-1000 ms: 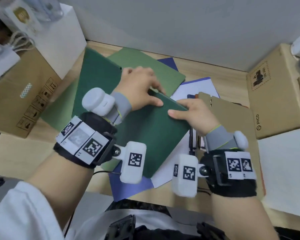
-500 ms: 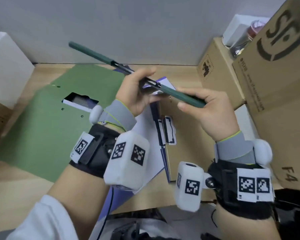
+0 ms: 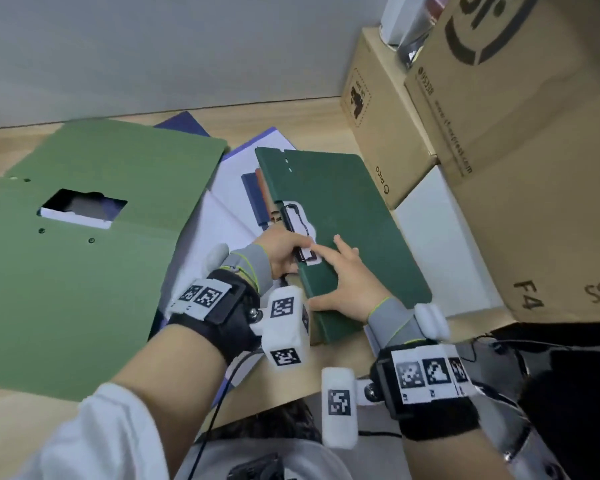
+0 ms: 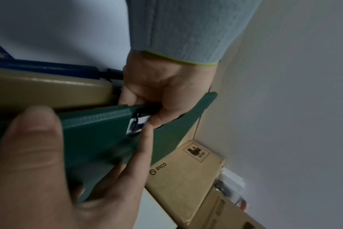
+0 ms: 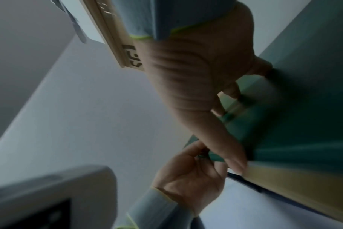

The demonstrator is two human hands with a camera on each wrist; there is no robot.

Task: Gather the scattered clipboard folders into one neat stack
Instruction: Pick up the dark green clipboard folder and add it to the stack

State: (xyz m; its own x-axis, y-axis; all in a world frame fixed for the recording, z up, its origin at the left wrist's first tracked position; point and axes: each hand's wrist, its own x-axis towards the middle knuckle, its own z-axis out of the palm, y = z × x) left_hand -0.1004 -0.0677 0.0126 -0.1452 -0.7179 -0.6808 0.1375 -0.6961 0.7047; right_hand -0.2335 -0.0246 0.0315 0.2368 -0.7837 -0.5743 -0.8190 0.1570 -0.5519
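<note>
A dark green clipboard folder lies flat at the right of the table, on top of a tan folder and a blue one. My left hand pinches its left edge beside the metal clip. My right hand rests flat on the cover with fingers spread. Its thumb lies along the near left edge and its index fingertip touches the clip.
A light green folder lies spread open on the left. An open blue folder with white inside lies between it and the pile. Cardboard boxes and a white box stand close on the right. The wall runs behind.
Half a second ago both hands held the dark green folder in the air. It now lies flat on the tan folder, and my right hand has gone from gripping it to resting flat.
</note>
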